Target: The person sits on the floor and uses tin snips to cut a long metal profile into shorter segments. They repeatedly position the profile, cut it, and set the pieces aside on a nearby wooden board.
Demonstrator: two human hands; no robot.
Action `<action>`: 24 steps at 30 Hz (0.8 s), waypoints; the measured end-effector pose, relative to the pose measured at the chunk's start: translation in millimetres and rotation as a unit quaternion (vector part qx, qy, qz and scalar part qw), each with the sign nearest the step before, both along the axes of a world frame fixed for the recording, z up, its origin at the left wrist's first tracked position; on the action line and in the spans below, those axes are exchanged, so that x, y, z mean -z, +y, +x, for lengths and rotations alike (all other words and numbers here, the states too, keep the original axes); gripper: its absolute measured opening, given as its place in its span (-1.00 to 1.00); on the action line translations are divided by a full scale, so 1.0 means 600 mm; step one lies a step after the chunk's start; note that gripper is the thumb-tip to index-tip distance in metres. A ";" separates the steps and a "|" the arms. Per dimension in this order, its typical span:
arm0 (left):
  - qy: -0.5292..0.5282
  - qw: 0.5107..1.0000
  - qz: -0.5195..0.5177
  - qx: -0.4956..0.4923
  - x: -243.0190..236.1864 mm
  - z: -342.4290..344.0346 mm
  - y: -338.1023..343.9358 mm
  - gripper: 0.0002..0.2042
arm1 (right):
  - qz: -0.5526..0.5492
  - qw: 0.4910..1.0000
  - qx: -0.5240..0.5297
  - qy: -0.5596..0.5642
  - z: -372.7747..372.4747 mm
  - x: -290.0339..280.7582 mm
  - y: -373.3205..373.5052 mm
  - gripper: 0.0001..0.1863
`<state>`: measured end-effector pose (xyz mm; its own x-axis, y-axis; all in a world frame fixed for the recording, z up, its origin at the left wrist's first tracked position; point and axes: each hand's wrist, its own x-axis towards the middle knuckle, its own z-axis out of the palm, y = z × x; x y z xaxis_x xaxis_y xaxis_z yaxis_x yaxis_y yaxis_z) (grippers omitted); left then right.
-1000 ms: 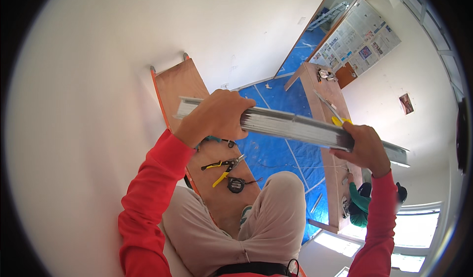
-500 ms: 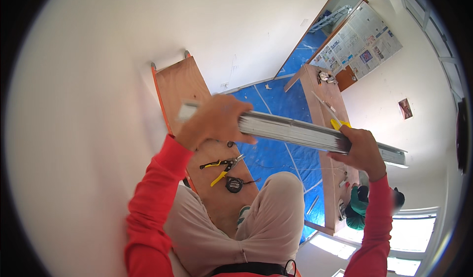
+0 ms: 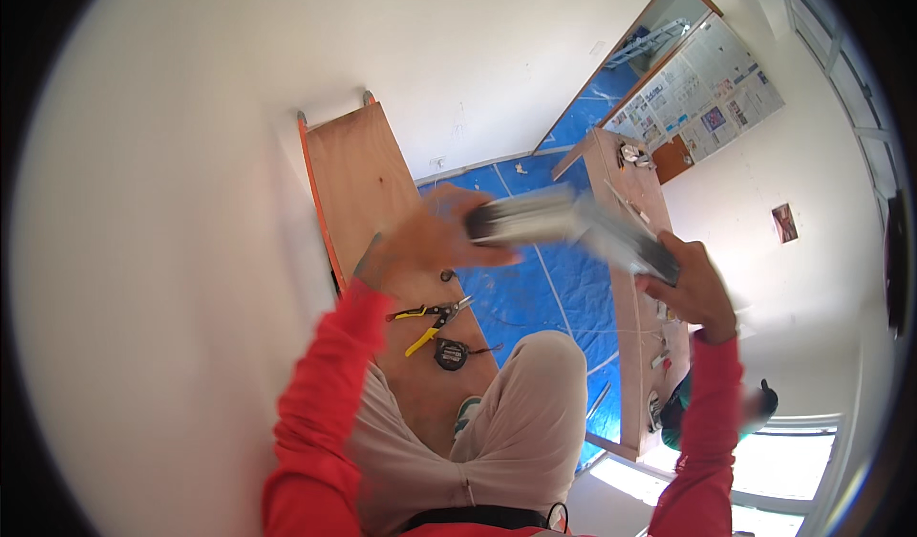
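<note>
In front of me I hold a bundle of long, thin, silvery-white metal strips, blurred by motion. My left hand wraps round one end, its fingers smeared. My right hand grips the other end, thumb below and fingers behind. Between my hands the bundle forms a peak; whether it is bent there or in two pieces I cannot tell. Below my left hand, yellow-and-black snips lie with jaws parted on a wooden plank. A black tape measure lies beside the snips.
My knees are bent over the plank, which has orange rails. Blue sheeting covers the floor below. A long wooden bench with tools stands to the right, and a person in green is beyond it. White wall on my left.
The bundle was straight and stuck out past both hands; now it peaks in the middle and ends near my right hand. My left hand moved slightly right, and my right hand slightly left.
</note>
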<state>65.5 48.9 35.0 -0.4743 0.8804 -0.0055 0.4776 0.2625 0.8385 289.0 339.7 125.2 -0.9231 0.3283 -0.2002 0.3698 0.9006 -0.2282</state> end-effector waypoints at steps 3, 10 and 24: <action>0.225 0.973 -0.046 0.032 0.050 -0.069 -0.040 -0.48 | 0.132 0.984 -0.118 -0.039 0.027 -0.017 0.059 -0.04; -0.210 0.883 0.419 0.032 -0.096 0.100 0.077 -0.44 | -0.219 0.925 -0.064 0.303 -0.031 0.068 -0.088 0.18; -0.171 0.954 0.248 0.006 -0.083 0.014 0.027 -0.47 | -0.101 0.940 -0.102 0.310 -0.037 0.015 -0.052 -0.13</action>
<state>74.1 65.3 84.6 -0.5099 0.8202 0.2595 0.1540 -0.2098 0.9655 267.0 308.6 116.2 -0.9223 0.1446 0.3584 -0.0666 0.8540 -0.5160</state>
